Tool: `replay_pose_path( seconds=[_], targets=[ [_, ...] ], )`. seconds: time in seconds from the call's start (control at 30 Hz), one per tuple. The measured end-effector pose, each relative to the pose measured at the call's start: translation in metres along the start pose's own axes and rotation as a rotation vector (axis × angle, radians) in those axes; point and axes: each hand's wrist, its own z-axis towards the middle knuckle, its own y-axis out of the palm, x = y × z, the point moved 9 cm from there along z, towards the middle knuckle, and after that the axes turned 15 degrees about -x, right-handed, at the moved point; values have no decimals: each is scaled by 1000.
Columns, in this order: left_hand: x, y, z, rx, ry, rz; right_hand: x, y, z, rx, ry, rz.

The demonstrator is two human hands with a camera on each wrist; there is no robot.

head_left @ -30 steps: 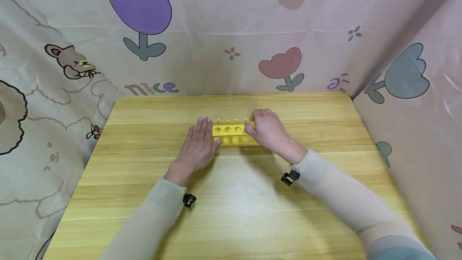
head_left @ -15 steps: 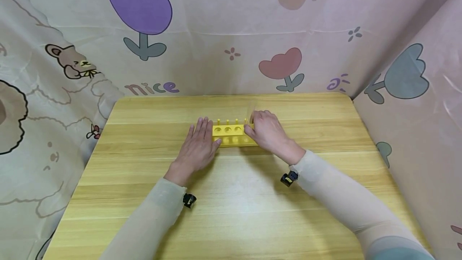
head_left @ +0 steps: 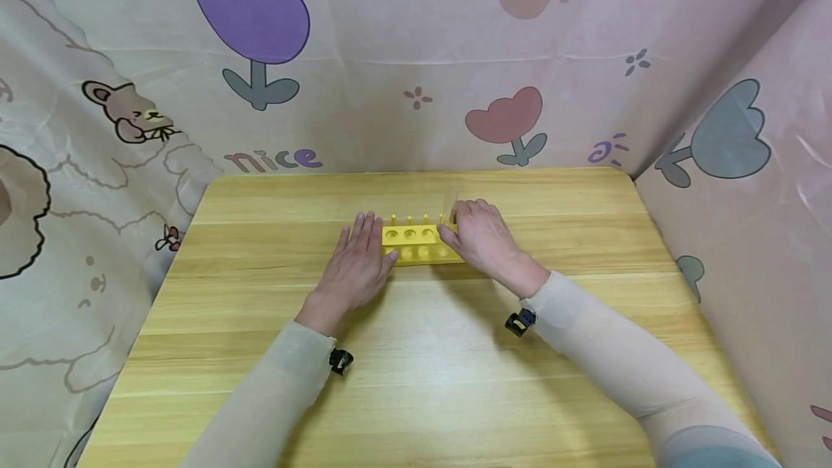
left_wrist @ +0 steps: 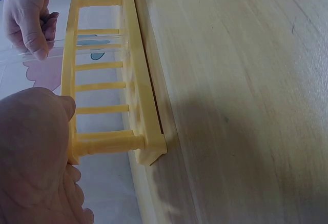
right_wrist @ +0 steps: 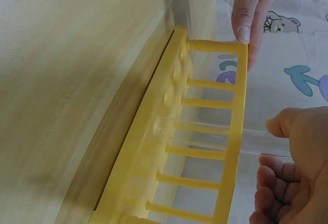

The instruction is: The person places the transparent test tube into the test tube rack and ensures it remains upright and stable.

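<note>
A yellow test tube rack [head_left: 416,255] stands on the wooden table, with a row of round holes and thin pegs behind them. My left hand [head_left: 351,269] rests against its left end, fingers straight and thumb at the front corner. At the right part of the rack, my right hand [head_left: 484,237] pinches a clear test tube [right_wrist: 251,141] between thumb and fingers. The tube passes through the top plate, and its rounded bottom shows at the rack's base [right_wrist: 125,165] in the right wrist view. From the head view, my right hand hides the rack's right end.
The wooden table [head_left: 416,352] ends at a printed cloth [head_left: 364,27] hanging behind it, with more cloth on both sides. A small black wrist camera [head_left: 341,361] sits at my left cuff, and another black camera [head_left: 521,321] at my right cuff.
My right hand and the test tube have shifted very slightly left. The left hand and the rack stay in place.
</note>
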Motion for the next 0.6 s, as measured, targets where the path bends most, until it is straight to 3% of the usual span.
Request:
replay_pose_path(
  seconds=[0.47, 0.6],
  targets=[
    [-1, -2, -1, 36, -14, 11, 6, 3, -14, 120, -21, -81],
    [-4, -2, -2, 58, -20, -37, 13, 8, -22, 127, -22, -82]
  ],
)
